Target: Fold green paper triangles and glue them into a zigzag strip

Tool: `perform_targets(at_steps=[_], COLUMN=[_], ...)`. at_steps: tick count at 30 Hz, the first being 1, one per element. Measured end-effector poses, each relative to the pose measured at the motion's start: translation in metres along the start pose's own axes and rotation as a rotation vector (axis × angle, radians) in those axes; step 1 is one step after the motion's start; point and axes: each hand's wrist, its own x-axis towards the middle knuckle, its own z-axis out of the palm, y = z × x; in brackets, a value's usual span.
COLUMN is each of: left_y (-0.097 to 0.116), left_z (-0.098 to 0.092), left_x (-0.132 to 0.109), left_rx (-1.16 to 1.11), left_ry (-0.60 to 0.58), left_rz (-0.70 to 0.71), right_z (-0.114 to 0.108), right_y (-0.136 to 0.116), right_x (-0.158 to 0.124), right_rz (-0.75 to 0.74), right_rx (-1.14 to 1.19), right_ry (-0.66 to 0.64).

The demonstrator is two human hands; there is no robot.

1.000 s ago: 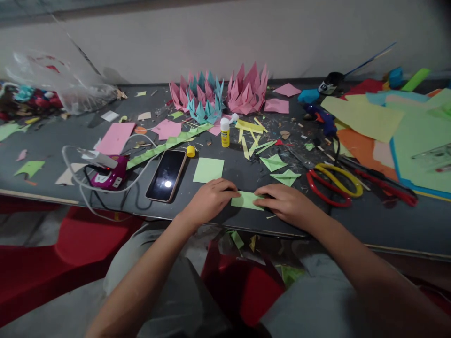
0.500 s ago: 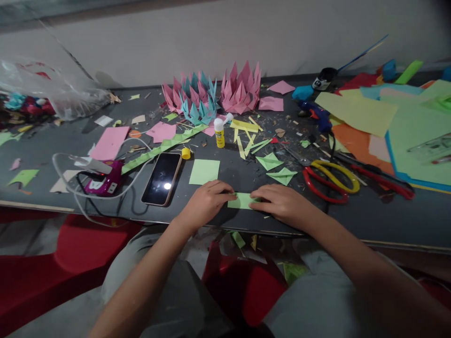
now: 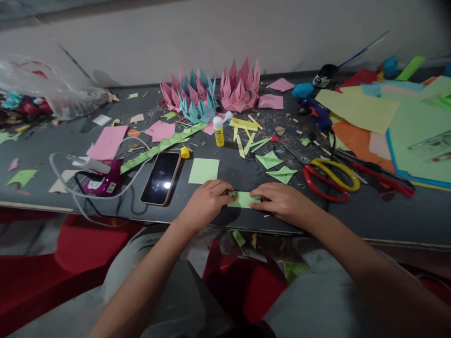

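The folded green paper is laid at the near edge of the table, its long axis left to right. Each end is gripped under curled fingertips, with the left hand on the left end and the right hand on the right, both equally near.

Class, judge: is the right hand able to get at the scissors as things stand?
Probably yes: the scissors lie uncovered beside the right hand, which presses green paper; only table between.
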Motion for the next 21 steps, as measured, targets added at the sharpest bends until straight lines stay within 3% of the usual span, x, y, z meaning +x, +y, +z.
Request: perform_targets(at_steps=[7, 21], left_y=[0.034, 0.045], left_z=[-0.002, 0.007], left_x=[0.004, 0.004], left_rx=[0.194, 0.231], left_ry=[-0.060, -0.080], left_rz=[-0.058, -0.163], right_z=[0.002, 0.011], right_y=[0.000, -0.047], right_x=[-0.001, 0.007], right_rz=[0.043, 0.313], right_rx=[0.085, -0.145], right_ry=[-0.034, -0.119])
